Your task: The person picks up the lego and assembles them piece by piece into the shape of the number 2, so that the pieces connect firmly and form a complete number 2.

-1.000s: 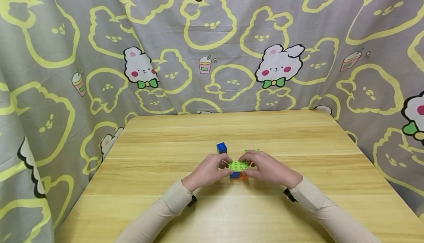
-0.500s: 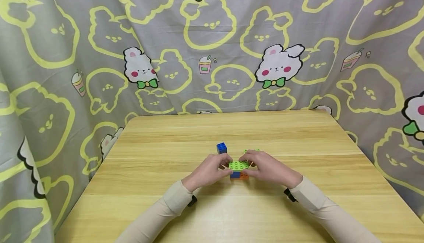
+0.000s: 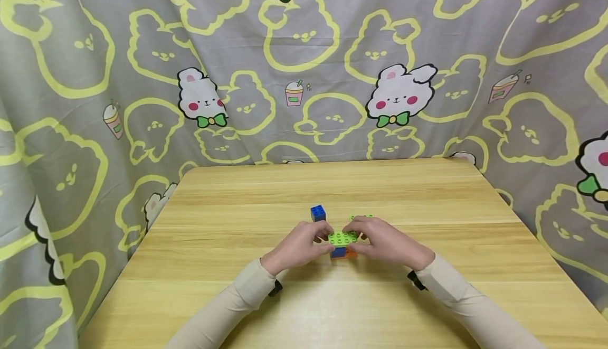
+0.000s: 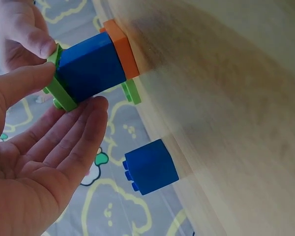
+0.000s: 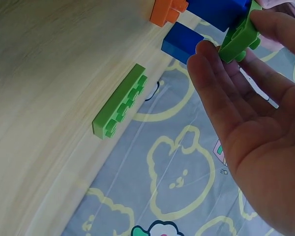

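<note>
A small stack stands on the table between the two hands: a light green brick (image 3: 339, 239) on top, a tall blue brick (image 4: 91, 64) under it, and an orange brick (image 4: 121, 46) at the bottom. The left hand (image 3: 301, 243) pinches the left end of the green brick between thumb and fingers. At its other end, the right hand (image 3: 382, 238) grips it the same way. In the right wrist view, that end overhangs the blue brick and its hollow underside shows. Part of the orange brick is hidden by the green one in the head view.
Behind the left hand, a second blue brick (image 3: 318, 213) stands alone. Another light green brick (image 5: 118, 105) lies behind the right hand, mostly hidden in the head view. The wooden table (image 3: 228, 196) ends at a patterned curtain (image 3: 294, 122) at the back.
The stack's lower bricks have shifted very slightly. Both hands keep hold of the green brick in nearly the same place.
</note>
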Tool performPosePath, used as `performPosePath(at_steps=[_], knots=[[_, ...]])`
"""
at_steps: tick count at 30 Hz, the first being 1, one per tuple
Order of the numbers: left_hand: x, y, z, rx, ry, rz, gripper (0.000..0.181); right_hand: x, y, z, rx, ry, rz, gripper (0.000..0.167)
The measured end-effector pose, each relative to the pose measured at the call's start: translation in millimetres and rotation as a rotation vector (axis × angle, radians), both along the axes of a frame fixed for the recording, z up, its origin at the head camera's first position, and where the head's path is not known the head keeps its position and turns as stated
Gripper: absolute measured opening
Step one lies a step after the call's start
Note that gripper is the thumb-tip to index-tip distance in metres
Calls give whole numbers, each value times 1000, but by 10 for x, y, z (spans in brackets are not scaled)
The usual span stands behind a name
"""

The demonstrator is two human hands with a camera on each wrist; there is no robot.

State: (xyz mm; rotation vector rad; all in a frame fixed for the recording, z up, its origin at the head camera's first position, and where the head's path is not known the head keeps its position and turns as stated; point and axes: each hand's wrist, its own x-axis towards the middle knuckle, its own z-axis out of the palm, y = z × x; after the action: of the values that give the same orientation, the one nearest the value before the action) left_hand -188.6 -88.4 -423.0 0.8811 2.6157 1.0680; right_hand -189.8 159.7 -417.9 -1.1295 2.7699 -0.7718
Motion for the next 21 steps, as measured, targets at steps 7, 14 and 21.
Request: performPosePath(at_steps=[7, 14, 21], knots=[[9, 9, 1, 16, -9, 4, 23, -4, 4, -4, -5, -18, -9, 29], [9, 9, -23, 12, 0, 7, 23, 2, 6, 13, 5, -15, -12, 30], [8, 15, -14, 17, 8, 6, 22, 6, 18, 44, 2, -23, -20, 29]])
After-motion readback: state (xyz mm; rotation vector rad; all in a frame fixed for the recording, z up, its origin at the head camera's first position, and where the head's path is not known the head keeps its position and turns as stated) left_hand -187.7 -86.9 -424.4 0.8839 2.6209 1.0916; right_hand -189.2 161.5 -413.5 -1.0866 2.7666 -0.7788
